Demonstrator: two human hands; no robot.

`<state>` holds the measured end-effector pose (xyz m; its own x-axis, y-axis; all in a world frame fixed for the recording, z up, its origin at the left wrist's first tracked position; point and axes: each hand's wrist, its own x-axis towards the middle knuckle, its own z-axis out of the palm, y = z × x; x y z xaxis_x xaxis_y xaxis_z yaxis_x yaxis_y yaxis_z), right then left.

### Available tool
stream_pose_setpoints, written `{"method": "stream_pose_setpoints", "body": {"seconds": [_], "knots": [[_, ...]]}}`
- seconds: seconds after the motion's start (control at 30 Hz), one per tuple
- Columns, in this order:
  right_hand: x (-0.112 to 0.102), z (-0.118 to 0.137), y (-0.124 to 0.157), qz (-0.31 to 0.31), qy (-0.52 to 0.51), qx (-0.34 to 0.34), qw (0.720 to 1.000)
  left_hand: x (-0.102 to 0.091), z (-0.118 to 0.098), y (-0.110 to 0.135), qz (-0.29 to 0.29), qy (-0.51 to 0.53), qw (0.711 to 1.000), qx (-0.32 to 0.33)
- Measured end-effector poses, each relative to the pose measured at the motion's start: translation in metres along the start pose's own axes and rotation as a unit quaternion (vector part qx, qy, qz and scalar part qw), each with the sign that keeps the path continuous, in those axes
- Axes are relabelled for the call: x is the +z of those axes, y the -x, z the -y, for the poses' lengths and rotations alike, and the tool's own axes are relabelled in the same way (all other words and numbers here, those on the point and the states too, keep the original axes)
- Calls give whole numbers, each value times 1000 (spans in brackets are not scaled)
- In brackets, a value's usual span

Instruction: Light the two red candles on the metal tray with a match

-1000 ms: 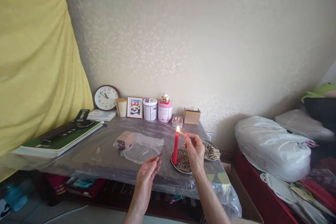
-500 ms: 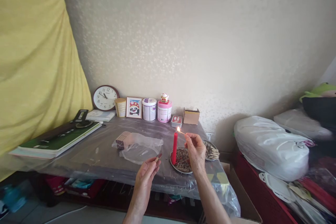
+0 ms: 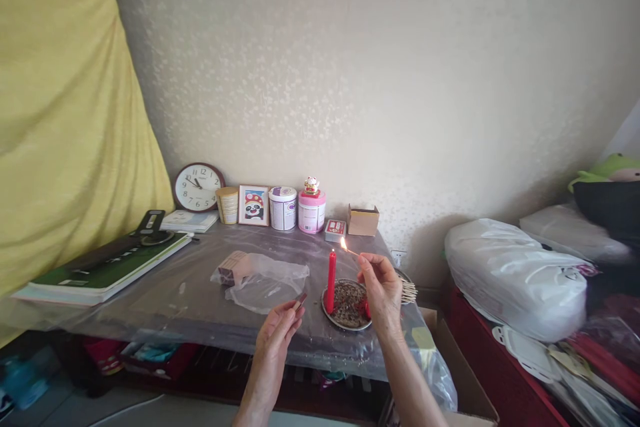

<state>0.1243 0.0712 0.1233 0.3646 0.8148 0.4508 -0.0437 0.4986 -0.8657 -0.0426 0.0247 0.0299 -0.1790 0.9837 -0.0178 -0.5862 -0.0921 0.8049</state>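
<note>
I log a red candle (image 3: pixel 331 283), yellow-orange match flame (image 3: pixel 343 243). My feed shows yellow cloth (image 3: pixel 65 113), pale-flecked beige wall (image 3: pixel 250 93), brown-rimmed clock (image 3: pixel 199 189).

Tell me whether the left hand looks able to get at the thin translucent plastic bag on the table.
Probably yes: nothing visible stands between the left hand and the thin translucent plastic bag just beyond it, though the small, flat, reddish-brown piece in its grip might get in the way.

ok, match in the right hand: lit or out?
Lit: the right hand holds the match, and a bright flame shows at its tip.
</note>
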Motion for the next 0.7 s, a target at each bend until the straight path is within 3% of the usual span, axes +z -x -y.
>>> {"method": "stream_pose_setpoints", "body": {"seconds": [0.37,0.7], "knots": [[-65,-5,-13,-12,-2,19,1000,-1,0,1,8,-30,999,-7],[-91,-23,-15,-30,-13,58,998,-5,6,-3,6,-47,999,2]]}}
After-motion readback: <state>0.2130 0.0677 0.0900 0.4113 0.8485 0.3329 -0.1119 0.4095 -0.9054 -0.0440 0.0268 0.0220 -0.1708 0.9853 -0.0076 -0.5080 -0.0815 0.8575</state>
